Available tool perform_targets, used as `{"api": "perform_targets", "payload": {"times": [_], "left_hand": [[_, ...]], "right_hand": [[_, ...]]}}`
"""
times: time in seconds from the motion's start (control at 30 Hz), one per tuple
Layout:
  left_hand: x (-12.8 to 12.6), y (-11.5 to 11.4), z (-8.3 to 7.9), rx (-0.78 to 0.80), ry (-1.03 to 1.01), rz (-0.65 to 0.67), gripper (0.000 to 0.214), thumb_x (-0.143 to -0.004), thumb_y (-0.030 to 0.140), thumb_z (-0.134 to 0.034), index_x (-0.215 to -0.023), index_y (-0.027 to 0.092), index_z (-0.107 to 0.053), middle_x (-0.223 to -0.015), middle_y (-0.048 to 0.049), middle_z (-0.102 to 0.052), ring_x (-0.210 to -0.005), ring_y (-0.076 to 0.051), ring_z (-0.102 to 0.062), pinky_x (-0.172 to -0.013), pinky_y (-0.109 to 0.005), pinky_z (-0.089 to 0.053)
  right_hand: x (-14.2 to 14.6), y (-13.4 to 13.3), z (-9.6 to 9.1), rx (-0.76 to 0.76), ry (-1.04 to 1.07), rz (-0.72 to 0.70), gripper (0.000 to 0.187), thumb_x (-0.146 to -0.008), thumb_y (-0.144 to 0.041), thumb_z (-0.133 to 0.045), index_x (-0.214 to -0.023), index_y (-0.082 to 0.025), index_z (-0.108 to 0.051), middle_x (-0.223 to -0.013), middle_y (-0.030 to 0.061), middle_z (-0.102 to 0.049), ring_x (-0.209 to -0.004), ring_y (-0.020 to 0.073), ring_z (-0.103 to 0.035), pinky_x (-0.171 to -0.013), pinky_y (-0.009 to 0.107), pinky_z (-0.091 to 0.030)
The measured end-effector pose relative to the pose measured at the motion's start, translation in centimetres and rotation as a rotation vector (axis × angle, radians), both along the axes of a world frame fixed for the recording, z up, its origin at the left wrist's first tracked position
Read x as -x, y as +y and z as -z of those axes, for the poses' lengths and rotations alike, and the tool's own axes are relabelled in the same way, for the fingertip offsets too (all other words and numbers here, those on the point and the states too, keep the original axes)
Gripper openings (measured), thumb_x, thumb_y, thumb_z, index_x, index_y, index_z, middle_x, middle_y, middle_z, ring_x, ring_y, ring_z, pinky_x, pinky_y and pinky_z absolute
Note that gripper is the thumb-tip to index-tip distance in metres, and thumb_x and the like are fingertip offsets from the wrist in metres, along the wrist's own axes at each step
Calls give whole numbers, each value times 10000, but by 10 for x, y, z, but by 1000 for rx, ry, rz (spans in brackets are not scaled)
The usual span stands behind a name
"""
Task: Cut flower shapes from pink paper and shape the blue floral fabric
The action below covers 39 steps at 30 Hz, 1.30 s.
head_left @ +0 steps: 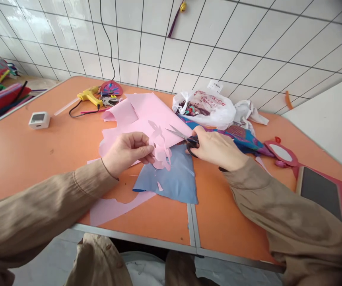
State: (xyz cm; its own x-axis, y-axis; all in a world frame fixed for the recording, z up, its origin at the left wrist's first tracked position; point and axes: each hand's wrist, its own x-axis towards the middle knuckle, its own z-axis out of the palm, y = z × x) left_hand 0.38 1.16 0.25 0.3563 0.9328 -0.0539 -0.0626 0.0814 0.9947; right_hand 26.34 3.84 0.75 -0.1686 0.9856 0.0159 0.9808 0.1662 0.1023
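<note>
Between the thumb and fingers of my left hand (pixel 131 153) is a pink cut-out piece (pixel 160 153) with curved, irregular edges. My right hand (pixel 215 147) is closed around the black handles of a pair of scissors (pixel 178 133). The blades are slightly apart and point left, just beyond the cut-out. Under both hands lie larger pink sheets (pixel 150 105) and a blue sheet (pixel 173 178). A small pink scrap (pixel 160 186) rests on the blue sheet, and a pink offcut (pixel 114 210) lies near the table's front edge.
A yellow glue gun (pixel 89 96) and a white box-shaped device (pixel 39 120) lie on the orange table (pixel 48 167) at left. Behind the scissors is a white plastic bag (pixel 218 109). A round pink-framed mirror (pixel 281 153) and a dark panel (pixel 320 192) are at right.
</note>
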Motion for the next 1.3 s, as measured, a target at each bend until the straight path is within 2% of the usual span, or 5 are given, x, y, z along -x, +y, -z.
{"api": "perform_targets", "payload": {"times": [0.37,0.63,0.83,1.0,1.3], "left_hand": [[0,20,-59,-230,317,169,134,-667,78,-737,-788,135,-748,-598,-21,-695,-523,-127,-651,-513,-218,-524],[-7,36,-92,-492,520,232,219,-671,58,-666,-789,198,-788,-565,8,-686,-522,-135,-647,-512,-215,-511],[-5,37,-97,-470,512,233,333,-671,23,-644,-914,197,-792,-556,27,-680,-517,-122,-635,-534,-209,-511],[-4,36,-93,-553,558,248,326,-690,66,-679,-965,202,-790,-602,21,-693,-547,-130,-657,-539,-216,-504],[-3,46,-76,-724,694,277,262,-733,139,-663,-950,219,-786,-627,10,-694,-559,-121,-630,-465,-211,-357]], "right_hand": [[9,1,4,-14,96,-85,95,-825,-211,-613,-826,-151,-687,-982,120,-688,-897,226,-642,-605,282,-337],[-5,9,-13,176,634,-170,97,-724,-190,-639,-722,-168,-734,-721,28,-723,-672,150,-620,-632,267,-442],[32,-28,-39,265,1338,-159,427,-778,-443,-707,-1076,-139,-743,-586,-3,-661,-434,94,-500,-453,244,-388],[77,-35,-25,365,1863,-97,369,-654,-487,-816,-714,-159,-657,-524,-40,-586,-401,40,-397,-382,199,-228],[87,-27,-13,290,1941,57,345,-591,-422,-844,-645,-152,-635,-492,-45,-556,-382,33,-387,-377,198,-180]]}}
